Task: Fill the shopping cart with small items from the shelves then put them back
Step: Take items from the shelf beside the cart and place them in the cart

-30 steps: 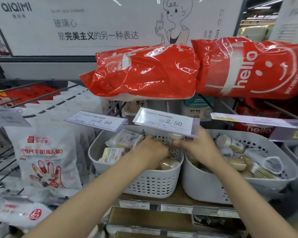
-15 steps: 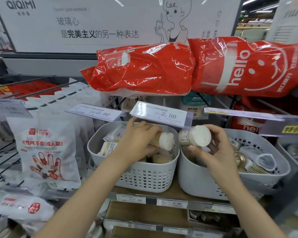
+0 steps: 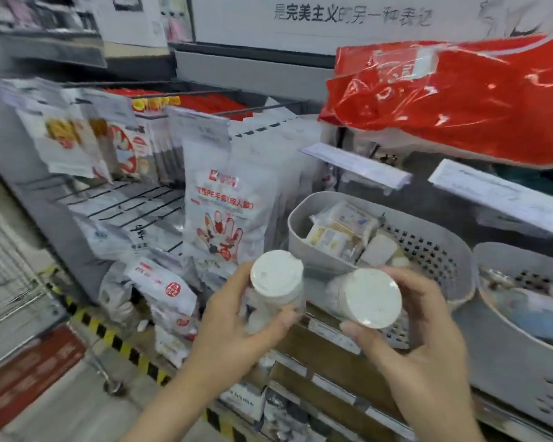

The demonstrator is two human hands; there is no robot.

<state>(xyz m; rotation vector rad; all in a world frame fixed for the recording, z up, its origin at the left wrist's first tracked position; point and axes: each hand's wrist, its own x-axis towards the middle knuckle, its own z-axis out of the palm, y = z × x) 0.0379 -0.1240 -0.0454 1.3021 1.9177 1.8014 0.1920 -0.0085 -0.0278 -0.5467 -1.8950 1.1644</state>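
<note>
My left hand grips a small clear jar with a white lid, held up in front of the shelf. My right hand grips a second white-lidded jar, its lid facing me. Both jars hang just in front of a grey perforated basket that holds small packets and boxes. The wire shopping cart shows at the far left, with its red handle low down.
A second grey basket with small items sits to the right. White glove packs hang left of the baskets. Red plastic bags lie on the shelf above. Price tags jut out over the baskets. Yellow-black tape marks the floor edge.
Both hands reached into the baskets, lifted out one jar each and drew them back toward me. My view has swung left, bringing the cart into sight.
</note>
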